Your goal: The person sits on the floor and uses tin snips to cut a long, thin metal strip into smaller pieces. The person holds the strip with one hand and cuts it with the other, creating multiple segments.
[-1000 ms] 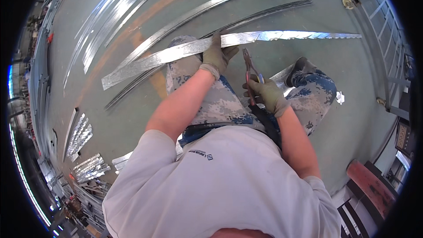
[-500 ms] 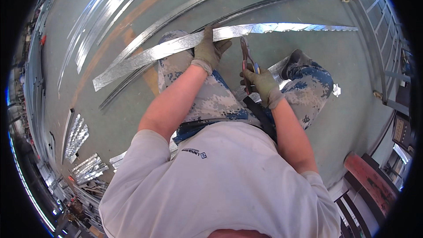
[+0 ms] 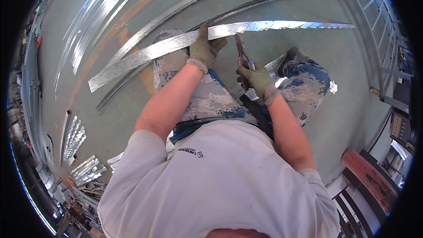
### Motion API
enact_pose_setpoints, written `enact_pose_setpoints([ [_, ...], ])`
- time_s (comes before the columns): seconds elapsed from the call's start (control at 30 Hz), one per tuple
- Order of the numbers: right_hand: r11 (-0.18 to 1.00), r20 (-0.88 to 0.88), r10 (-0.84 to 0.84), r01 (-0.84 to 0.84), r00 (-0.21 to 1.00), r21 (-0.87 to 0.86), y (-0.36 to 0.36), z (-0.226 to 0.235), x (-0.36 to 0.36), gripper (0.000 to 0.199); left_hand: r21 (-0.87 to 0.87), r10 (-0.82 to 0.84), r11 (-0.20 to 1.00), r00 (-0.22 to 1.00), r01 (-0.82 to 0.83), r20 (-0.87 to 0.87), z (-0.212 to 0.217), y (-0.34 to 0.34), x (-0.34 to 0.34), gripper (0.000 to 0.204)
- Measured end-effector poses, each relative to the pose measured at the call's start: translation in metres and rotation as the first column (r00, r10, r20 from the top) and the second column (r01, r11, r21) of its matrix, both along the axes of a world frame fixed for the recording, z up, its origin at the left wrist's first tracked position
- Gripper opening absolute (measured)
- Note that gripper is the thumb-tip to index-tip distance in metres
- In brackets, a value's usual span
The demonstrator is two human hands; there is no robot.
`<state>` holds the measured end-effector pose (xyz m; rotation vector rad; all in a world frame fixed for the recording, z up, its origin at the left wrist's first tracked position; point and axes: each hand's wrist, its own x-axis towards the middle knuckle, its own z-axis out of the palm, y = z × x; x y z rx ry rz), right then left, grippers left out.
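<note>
A long shiny sheet-metal strip lies across my raised left thigh and runs to the right, with a row of cuts and bent tabs along the right half of its near edge. My left hand, in a greenish work glove, is closed round the strip near its middle. In my gloved right hand is a pair of tin snips with red and blue handle parts. The snips point away from me, their jaws at the strip's near edge, just left of the bent tabs. Whether the blades are around the metal is hard to see.
More long metal strips and a bundle of thin dark strips lie on the floor beyond. Pieces with ridged surfaces lie at the left. A wheeled metal frame stands at the right, near a red cylinder.
The snips have shifted slightly left, and their jaws have come up to the strip's near edge. My left hand keeps its hold on the strip. The whole view has moved a little.
</note>
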<state>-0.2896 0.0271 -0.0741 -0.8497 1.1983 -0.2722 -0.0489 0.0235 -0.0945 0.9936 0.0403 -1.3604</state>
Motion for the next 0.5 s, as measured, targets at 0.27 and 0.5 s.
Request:
enact_pose_setpoints([
  [0.27, 0.993, -0.065, 0.119, -0.119, 0.991, 0.007, -0.006, -0.007, -0.004, 0.026, 0.003, 0.012, 1.0, 1.0, -0.012, 0.012, -0.001, -0.001, -0.001, 0.049],
  [0.5, 0.952, 0.254, -0.124, 0.044, 0.959, 0.302, -0.005, 0.012, -0.001, 0.039, -0.025, -0.005, 1.0, 1.0, 0.005, 0.011, 0.002, 0.001, 0.001, 0.047],
])
